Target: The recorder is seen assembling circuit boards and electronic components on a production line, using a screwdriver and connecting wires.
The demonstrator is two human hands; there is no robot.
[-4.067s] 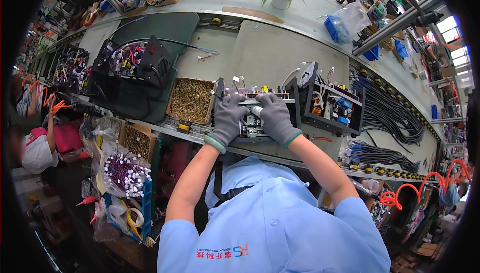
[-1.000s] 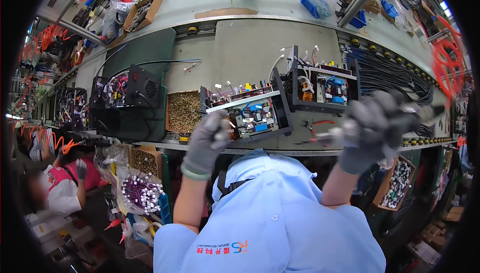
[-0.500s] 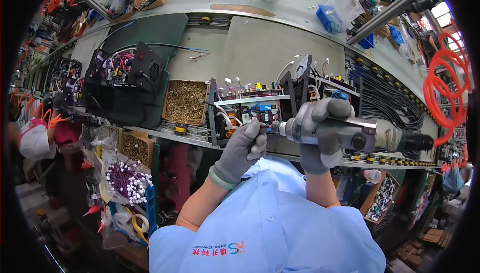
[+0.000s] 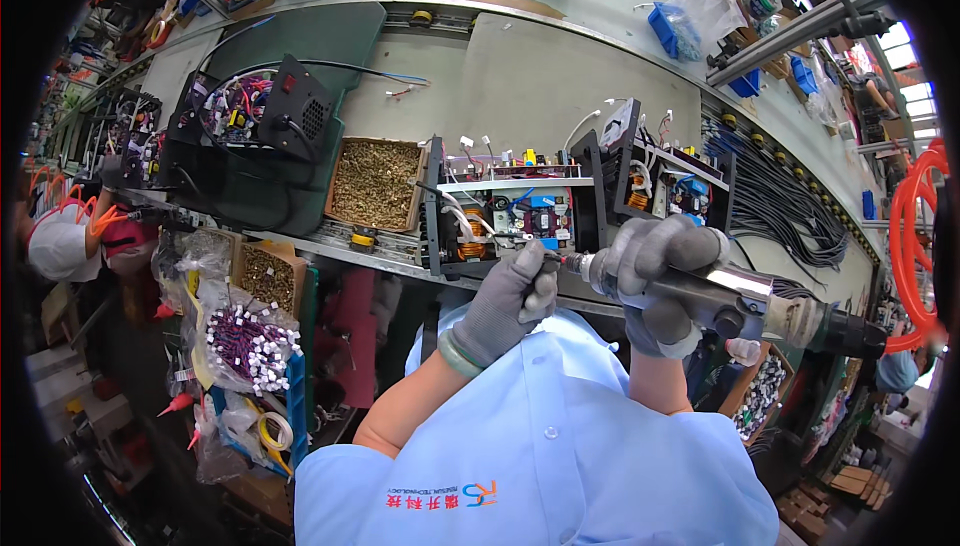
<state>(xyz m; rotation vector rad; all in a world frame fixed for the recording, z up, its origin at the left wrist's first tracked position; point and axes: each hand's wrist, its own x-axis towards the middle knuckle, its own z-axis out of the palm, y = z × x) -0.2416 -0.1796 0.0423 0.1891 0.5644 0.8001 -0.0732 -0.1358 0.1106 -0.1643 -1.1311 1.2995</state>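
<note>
Right fingers curled round a power driver, left fingers pinched on its tip

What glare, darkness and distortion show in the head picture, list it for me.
In the head view, the workbench edge bows and black fills the corners; glare brightens the metal of the power tool; the windows at upper right look washed out; the area below the bench at left is dark; the left hand and right hand look fairly sharp.
</note>
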